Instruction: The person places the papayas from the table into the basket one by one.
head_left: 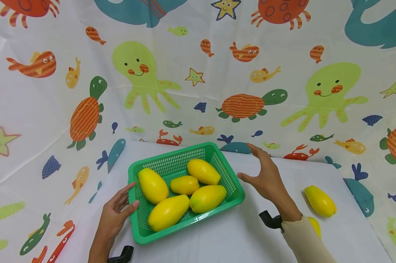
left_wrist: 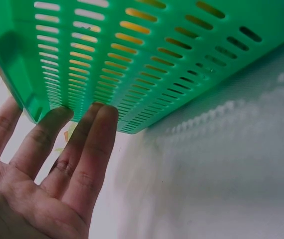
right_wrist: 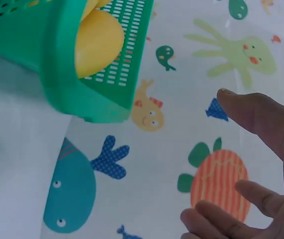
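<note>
A green plastic basket [head_left: 188,223] with slotted walls holds several smooth yellow oblong fruits, such as one large fruit [head_left: 169,212] at the front and a smaller fruit [head_left: 184,185] in the middle. My left hand [head_left: 113,212] is at the basket's left end, thumb and index tips right at the rim. In the left wrist view its long fingers [left_wrist: 99,134] stretch nearly straight against the slotted wall. Off the basket's right end, my right hand [head_left: 265,175] hangs in the air, thumb and fingers spread apart, holding nothing.
On the white tabletop [head_left: 244,233], a yellow fruit [head_left: 320,201] lies at the right. A second fruit [head_left: 315,224] beside it is partly hidden by the right sleeve [head_left: 306,241]. A sheet [head_left: 184,47] printed with sea animals hangs behind and around the table.
</note>
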`<action>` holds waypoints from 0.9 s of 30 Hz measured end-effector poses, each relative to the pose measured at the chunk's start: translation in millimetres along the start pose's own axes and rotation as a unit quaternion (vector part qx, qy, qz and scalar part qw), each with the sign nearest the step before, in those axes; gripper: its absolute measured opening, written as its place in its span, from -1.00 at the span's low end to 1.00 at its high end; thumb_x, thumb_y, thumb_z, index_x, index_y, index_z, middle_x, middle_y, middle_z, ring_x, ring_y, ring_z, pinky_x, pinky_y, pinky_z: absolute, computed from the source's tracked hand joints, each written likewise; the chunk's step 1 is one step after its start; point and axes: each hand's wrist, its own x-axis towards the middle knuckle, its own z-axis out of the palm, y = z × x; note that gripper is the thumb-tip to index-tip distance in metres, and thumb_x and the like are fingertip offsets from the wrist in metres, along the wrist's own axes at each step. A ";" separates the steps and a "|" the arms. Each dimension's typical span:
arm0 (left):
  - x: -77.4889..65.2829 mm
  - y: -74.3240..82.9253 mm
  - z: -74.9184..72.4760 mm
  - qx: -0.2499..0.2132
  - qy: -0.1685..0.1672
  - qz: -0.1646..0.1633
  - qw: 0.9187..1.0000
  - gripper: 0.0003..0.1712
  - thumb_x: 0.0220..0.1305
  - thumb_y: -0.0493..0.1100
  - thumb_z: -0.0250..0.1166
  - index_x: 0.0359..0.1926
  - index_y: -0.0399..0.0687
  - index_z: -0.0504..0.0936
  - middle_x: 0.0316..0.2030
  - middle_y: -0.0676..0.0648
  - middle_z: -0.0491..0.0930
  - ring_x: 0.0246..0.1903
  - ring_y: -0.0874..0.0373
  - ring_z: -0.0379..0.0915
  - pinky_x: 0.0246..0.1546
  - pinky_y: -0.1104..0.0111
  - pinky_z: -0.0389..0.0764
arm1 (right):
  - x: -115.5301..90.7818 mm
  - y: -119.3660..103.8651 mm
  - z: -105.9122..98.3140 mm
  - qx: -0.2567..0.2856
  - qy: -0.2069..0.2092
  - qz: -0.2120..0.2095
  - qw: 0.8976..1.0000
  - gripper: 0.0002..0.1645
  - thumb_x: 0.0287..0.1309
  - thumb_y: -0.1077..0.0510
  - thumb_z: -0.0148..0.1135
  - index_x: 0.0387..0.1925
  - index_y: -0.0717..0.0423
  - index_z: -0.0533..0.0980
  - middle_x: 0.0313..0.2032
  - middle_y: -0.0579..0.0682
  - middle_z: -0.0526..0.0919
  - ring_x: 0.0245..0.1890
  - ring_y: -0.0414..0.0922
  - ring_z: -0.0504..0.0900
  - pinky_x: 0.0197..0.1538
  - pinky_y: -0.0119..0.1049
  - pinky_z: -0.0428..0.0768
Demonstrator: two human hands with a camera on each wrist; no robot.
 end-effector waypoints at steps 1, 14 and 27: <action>0.1 0.2 0.0 0.001 0.000 0.000 1.000 -0.30 0.53 0.05 0.34 0.59 0.34 0.36 0.47 -0.12 0.51 0.13 0.53 0.52 0.12 0.68 0.51 | -3.9 2.5 -1.8 0.000 0.004 0.007 1.000 0.25 0.11 0.06 0.66 0.68 -0.21 0.11 0.60 0.14 0.28 0.56 0.23 0.31 0.44 0.48 0.35; -1.5 4.0 -1.1 -0.003 0.001 0.000 1.000 -0.30 0.52 0.02 0.35 0.59 0.32 0.36 0.46 -0.14 0.52 0.12 0.53 0.53 0.11 0.68 0.52 | -48.2 27.9 -12.7 -0.032 0.047 0.073 0.996 0.33 0.05 0.00 0.69 0.70 -0.22 0.06 0.58 0.24 0.26 0.51 0.32 0.32 0.34 0.52 0.42; -0.5 2.5 0.4 0.003 0.008 -0.003 1.000 -0.29 0.52 0.02 0.36 0.59 0.32 0.36 0.44 -0.13 0.54 0.12 0.54 0.54 0.10 0.71 0.50 | -78.8 55.4 -15.0 -0.036 0.055 0.183 0.981 0.45 -0.04 -0.05 0.75 0.72 -0.22 0.01 0.60 0.29 0.19 0.50 0.35 0.24 0.38 0.52 0.37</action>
